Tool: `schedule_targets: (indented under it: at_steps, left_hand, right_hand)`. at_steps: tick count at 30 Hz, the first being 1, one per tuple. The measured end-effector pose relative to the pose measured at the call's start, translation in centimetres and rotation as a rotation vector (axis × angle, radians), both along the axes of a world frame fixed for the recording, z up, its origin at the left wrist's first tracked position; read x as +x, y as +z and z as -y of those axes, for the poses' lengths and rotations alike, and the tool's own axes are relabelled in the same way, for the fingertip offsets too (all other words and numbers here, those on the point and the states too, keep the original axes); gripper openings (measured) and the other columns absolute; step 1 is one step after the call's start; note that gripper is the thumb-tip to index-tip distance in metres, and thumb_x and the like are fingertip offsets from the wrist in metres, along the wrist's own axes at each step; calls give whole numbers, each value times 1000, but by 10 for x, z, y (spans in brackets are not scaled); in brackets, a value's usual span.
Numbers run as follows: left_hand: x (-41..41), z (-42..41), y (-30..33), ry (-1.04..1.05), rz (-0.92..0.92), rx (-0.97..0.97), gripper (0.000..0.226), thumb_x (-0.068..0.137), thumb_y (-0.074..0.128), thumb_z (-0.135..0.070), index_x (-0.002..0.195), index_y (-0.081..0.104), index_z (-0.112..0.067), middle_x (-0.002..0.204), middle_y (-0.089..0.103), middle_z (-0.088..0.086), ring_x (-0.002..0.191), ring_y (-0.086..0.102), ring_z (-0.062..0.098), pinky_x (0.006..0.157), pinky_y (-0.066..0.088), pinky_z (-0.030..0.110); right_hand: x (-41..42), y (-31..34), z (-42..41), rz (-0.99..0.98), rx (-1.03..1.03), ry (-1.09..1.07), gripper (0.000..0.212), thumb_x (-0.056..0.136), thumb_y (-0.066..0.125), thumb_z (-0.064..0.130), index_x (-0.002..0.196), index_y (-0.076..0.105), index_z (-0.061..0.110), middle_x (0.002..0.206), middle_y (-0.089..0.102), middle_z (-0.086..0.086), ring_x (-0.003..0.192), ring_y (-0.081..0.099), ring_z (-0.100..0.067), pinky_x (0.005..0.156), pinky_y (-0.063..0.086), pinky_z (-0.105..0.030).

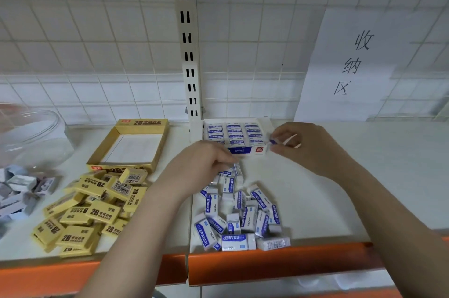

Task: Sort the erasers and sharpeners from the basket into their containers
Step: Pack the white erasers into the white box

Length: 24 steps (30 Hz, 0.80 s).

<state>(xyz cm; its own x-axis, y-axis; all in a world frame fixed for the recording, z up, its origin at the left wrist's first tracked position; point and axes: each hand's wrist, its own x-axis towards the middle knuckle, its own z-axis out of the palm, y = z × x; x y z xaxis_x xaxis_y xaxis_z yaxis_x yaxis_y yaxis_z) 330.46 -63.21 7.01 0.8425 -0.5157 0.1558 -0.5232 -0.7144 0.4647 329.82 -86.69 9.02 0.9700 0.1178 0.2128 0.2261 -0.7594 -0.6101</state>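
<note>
White eraser (272, 141) pinched in right grip (295, 143) | left grip (206, 160) curled on pile (239, 215)

A stationery shop or stockroom: a white retail shelf (364, 176) with an orange front edge (279, 263), a slotted upright (188, 37) and wire-grid backing (97, 30), and a paper sign (352, 64) beyond the hands.

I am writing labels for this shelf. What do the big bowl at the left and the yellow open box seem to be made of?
The bowl looks like clear glass or clear plastic: the wall shows through it and its rim glints; I cannot tell which. The yellow box looks like thin printed cardboard with a matte finish: folded flat walls, a pale plain inside.
</note>
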Motion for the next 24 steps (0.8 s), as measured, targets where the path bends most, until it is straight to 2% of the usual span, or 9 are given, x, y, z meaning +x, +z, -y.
schedule_targets:
  at_steps: [2, 6, 14, 18, 22, 24]
  left_hand:
    - [7, 7, -4, -48, 35, 71, 31, 88, 62, -8, 111, 70, -27, 118, 64, -13, 108, 56, 6, 94, 42, 20]
    - [12, 16, -5, -92, 57, 200, 31, 87, 64, -10, 108, 71, -32, 116, 64, -13, 108, 56, 7, 93, 45, 31]
    - [14, 23, -2, -103, 97, 214, 17, 83, 68, -15, 96, 72, -27, 95, 67, -9, 95, 56, 9, 84, 48, 35]
    - [1, 16, -5, -104, 204, 11, 11, 82, 69, -17, 92, 72, -22, 89, 68, -11, 90, 55, 9, 83, 46, 30]
    - [-16, 1, -8, 58, 324, -165, 17, 78, 73, -11, 91, 73, -21, 89, 68, -13, 85, 48, 2, 73, 39, 12]
    - [-20, -9, -8, 125, 340, -169, 18, 78, 73, -11, 93, 73, -21, 91, 69, -13, 82, 43, -1, 70, 35, 11]
  right_hand:
    - [-1, 0, 4, 37, 56, -91, 13, 79, 74, 26, 86, 63, 29, 81, 63, 17, 63, 56, 13, 57, 40, -1]
    - [-3, -6, 12, 57, 125, -175, 14, 77, 74, 19, 87, 67, 26, 76, 64, 13, 62, 57, 7, 55, 40, -3]
    - [-3, -10, 9, 72, 147, -149, 21, 78, 71, 11, 86, 67, 30, 72, 63, 10, 60, 57, 7, 56, 41, -3]
    - [4, -7, 0, 103, 156, -126, 27, 77, 72, 8, 82, 63, 33, 79, 62, 15, 62, 57, 5, 57, 42, -3]
    - [15, -9, -12, 154, 33, -71, 22, 77, 75, 12, 95, 68, 23, 93, 57, 6, 68, 54, -2, 63, 39, -2]
    - [22, -8, -21, 165, -48, -27, 26, 77, 76, 16, 103, 70, 18, 92, 55, 6, 69, 49, 0, 64, 35, 0]
